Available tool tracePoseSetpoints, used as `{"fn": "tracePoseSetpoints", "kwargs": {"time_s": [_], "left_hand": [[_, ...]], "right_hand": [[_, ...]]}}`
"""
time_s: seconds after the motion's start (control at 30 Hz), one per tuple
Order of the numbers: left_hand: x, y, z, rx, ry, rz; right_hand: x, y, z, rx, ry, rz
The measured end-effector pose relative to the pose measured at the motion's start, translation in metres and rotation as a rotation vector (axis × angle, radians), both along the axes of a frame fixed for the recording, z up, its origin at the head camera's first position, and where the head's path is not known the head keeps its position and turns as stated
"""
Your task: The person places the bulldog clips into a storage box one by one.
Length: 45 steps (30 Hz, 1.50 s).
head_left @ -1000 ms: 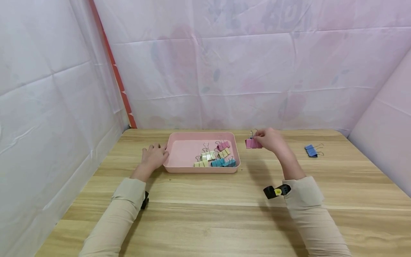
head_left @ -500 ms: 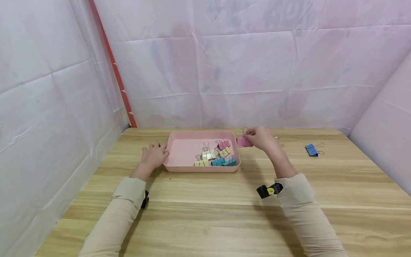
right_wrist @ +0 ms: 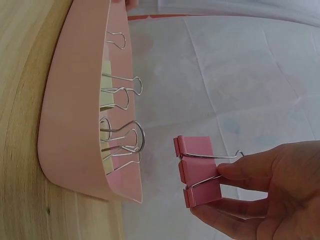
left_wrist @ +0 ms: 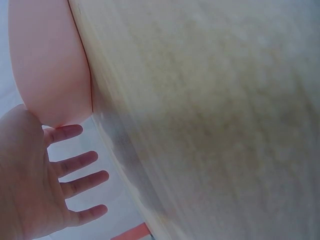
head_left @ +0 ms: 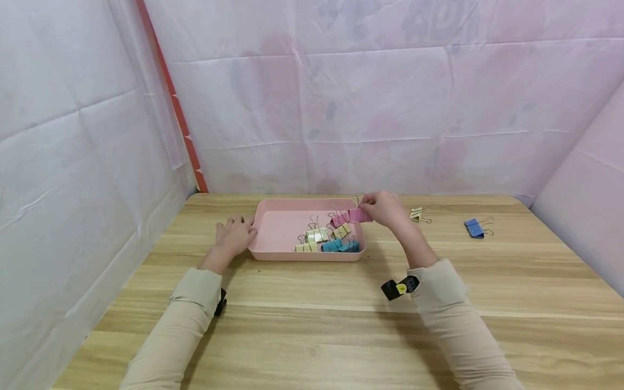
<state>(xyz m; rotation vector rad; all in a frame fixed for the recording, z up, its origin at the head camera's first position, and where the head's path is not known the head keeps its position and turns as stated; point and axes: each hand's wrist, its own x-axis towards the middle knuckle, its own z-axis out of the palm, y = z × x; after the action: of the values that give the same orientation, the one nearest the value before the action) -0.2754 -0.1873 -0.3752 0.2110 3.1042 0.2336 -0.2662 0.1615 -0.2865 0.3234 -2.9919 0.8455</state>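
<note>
My right hand pinches a pink binder clip over the right end of the pink tray. In the right wrist view thumb and fingers grip the clip by one side, its wire handles pointing back to the hand. My left hand touches the tray's left end; the left wrist view shows its fingers spread and straight, with the tray corner at the thumb and index finger. Inside the tray lie a pink clip, teal clips and several yellow clips.
Right of the tray, a pale yellow clip lies on the wooden table, with a blue clip farther right. A white and pink cloth hangs behind the table.
My right hand has carried the pink clip leftward from beside the tray to over its right end. The pale yellow clip behind that hand has come into sight. The left hand stays put.
</note>
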Motion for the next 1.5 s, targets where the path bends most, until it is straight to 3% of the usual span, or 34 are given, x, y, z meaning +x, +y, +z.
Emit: {"fn": "tracePoseSetpoints", "kwargs": {"time_s": [0.67,0.87,1.1,1.5], "left_hand": [[0.001,0.001,-0.001,-0.003,-0.002,0.004],[0.002,0.0,0.0,0.003,-0.009,0.003],[0.002,0.001,0.001,-0.006,0.001,-0.002],[0.005,0.004,0.006,-0.016,-0.023,0.009]], "right_hand": [[-0.006,-0.025,-0.005,-0.036,-0.05,0.028],[-0.006,-0.034,-0.006,-0.037,-0.023,0.042],[-0.011,-0.046,-0.012,-0.014,-0.046,0.033],[-0.019,-0.065,-0.027,-0.074,-0.006,0.038]]}}
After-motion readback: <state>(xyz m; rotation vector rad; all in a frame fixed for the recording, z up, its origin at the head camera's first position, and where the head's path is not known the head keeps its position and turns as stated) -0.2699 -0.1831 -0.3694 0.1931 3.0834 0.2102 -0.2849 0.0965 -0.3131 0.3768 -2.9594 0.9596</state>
